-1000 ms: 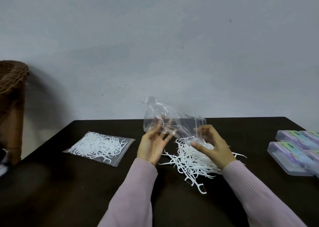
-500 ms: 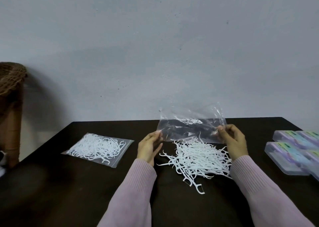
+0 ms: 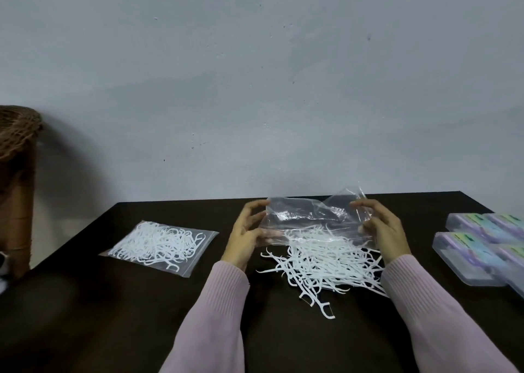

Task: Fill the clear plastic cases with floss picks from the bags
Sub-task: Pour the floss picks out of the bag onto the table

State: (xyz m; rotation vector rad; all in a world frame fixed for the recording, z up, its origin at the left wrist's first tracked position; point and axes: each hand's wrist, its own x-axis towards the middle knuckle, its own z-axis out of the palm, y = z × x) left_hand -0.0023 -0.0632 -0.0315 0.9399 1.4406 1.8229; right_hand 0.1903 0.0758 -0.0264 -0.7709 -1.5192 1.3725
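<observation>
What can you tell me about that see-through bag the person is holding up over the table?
The empty bag is thin, clear, crinkly plastic that catches glare in its creases. It looks emptied; no picks show inside. It is stretched roughly flat between both hands, the left hand gripping its left edge and the right hand its right edge, top right corner sticking up. It hangs just above and behind the loose pile of floss picks on the dark table.

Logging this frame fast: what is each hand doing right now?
Left hand: holds the empty clear bag by its left edge.
Right hand: grips the bag's right edge.
</observation>
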